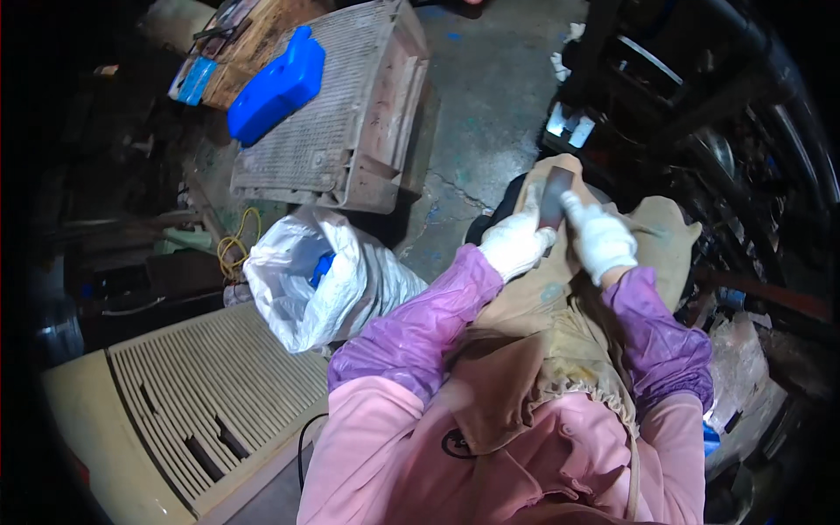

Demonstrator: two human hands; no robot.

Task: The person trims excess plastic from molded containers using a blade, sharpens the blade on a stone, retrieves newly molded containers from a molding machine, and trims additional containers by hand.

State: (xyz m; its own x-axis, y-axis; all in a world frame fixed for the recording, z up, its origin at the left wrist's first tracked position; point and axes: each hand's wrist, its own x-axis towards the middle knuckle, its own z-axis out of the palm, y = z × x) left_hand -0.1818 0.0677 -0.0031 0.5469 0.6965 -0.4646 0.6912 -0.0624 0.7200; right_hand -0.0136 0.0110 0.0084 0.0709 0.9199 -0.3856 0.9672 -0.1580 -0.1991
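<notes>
Both my hands wear white gloves, with purple sleeve covers over pink sleeves. My left hand (516, 241) grips the lower part of a small flat dark rectangular piece (555, 194) held upright over my lap. My right hand (600, 238) is closed beside it, its finger pressed against the piece's right edge. A tan apron (542, 315) covers my knees under the hands. What the dark piece is cannot be told.
A white plastic bag (319, 280) with something blue inside lies left of my knee. A grey plastic crate (341, 114) with a blue container (278, 86) stands farther off. A cream slatted appliance cover (201, 402) lies at lower left. Dark machinery (700, 96) fills the right side.
</notes>
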